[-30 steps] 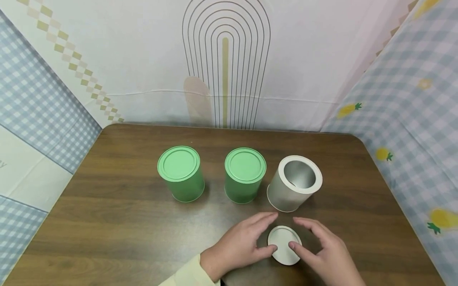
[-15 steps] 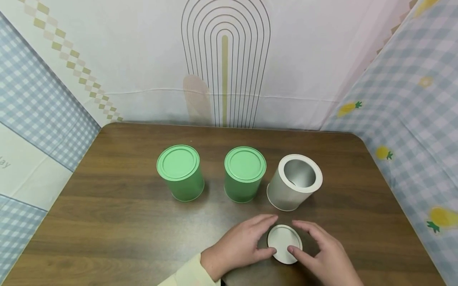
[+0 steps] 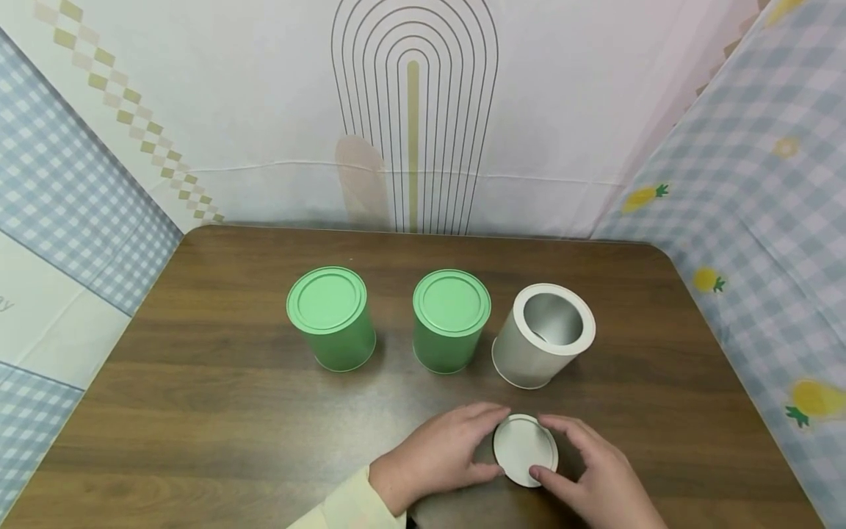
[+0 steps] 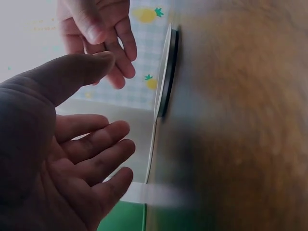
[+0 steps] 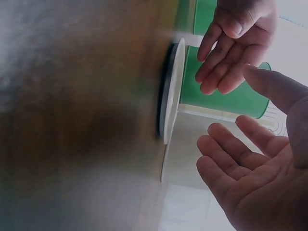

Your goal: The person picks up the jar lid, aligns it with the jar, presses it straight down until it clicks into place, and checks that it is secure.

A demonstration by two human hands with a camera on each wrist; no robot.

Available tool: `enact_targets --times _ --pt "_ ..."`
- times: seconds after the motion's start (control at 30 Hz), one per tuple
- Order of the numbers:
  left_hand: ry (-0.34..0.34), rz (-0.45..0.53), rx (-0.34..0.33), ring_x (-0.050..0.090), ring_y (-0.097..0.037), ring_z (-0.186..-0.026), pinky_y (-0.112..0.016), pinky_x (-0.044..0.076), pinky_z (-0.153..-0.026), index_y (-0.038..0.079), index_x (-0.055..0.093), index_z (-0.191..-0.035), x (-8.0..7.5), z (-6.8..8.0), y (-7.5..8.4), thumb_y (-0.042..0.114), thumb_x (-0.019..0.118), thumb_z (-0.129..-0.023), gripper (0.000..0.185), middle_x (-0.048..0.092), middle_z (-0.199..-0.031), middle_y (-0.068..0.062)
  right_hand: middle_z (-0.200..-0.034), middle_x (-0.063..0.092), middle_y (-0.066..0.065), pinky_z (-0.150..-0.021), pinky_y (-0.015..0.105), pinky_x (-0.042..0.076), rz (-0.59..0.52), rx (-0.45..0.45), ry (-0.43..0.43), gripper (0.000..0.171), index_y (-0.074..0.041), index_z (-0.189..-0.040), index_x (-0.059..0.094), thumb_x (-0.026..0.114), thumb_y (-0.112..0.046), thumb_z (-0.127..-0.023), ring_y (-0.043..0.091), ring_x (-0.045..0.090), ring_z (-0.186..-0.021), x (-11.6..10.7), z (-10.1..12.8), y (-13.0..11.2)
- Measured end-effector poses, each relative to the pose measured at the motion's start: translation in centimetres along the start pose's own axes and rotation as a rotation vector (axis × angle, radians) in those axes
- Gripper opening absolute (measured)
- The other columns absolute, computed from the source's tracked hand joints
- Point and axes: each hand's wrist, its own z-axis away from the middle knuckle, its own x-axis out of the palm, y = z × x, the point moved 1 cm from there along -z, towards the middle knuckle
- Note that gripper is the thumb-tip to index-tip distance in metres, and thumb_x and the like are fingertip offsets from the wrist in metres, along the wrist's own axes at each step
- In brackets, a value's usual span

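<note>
A round white lid (image 3: 525, 450) lies flat on the brown table (image 3: 198, 411), in front of an open white tin (image 3: 543, 336). My left hand (image 3: 487, 442) curves round the lid's left side. My right hand (image 3: 560, 450) curves round its right side. In the left wrist view the left hand (image 4: 113, 94) hovers with relaxed fingers, apart from the lid (image 4: 166, 72). The right wrist view shows the right hand (image 5: 231, 101) likewise clear of the lid (image 5: 173, 91). Neither hand grips anything.
Two green tins with lids on stand in a row left of the white tin: one (image 3: 330, 317) at the left, one (image 3: 451, 319) in the middle. Patterned cloth walls enclose the table at the back and on both sides.
Both hands have drawn in closer round the lid, fingertips nearing its rim. The lid and the tins have not moved.
</note>
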Motion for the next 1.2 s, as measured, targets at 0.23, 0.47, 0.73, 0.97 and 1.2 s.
enact_targets --times 0.23,0.47,0.73,0.97,1.2 --pt "-0.044 -0.026 -0.009 0.056 -0.011 -0.127 -0.024 0.047 -0.103 0.007 0.054 -0.143 0.5 -0.4 -0.3 0.034 0.081 -0.084 0.070 0.059 -0.139 0.000 -0.115 0.067 -0.008 -0.084 0.011 0.049 0.030 0.030 -0.047 0.069 -0.013 -0.121 0.067 0.097 -0.016 -0.059 0.013 0.067 -0.097 0.3 0.5 0.6" --pt "-0.087 -0.060 -0.025 0.055 -0.013 -0.129 -0.026 0.046 -0.104 0.008 0.054 -0.143 0.6 -0.8 -0.3 0.034 0.082 -0.083 0.071 0.058 -0.140 -0.001 -0.117 0.068 -0.007 -0.079 0.029 0.057 0.067 0.051 -0.080 0.072 -0.015 -0.122 0.066 0.098 -0.021 -0.057 0.013 0.066 -0.099 0.6 0.8 1.1" --pt "-0.118 -0.092 -0.008 0.053 -0.014 -0.131 -0.027 0.043 -0.108 0.007 0.054 -0.142 0.8 -1.1 -0.3 0.036 0.083 -0.081 0.073 0.058 -0.140 -0.001 -0.121 0.066 -0.003 -0.080 0.034 0.056 0.102 0.036 -0.141 0.079 -0.014 -0.124 0.065 0.099 -0.025 -0.054 0.016 0.065 -0.102 0.9 1.0 1.9" --pt "-0.128 -0.106 -0.014 0.051 -0.015 -0.133 -0.028 0.042 -0.109 0.007 0.054 -0.142 1.0 -1.2 -0.3 0.038 0.085 -0.079 0.076 0.058 -0.141 -0.001 -0.125 0.063 -0.001 -0.085 0.036 0.056 0.118 0.031 -0.198 0.079 -0.011 -0.124 0.065 0.099 -0.020 -0.054 0.021 0.064 -0.106 0.9 1.0 2.2" --pt "-0.129 -0.108 -0.010 0.051 -0.017 -0.134 -0.029 0.041 -0.110 0.007 0.054 -0.142 1.2 -1.3 -0.3 0.039 0.085 -0.079 0.077 0.058 -0.140 -0.002 -0.124 0.063 -0.002 -0.086 0.039 0.056 0.172 0.005 -0.180 0.079 -0.011 -0.123 0.065 0.099 -0.016 -0.052 0.021 0.063 -0.107 1.1 0.9 2.2"
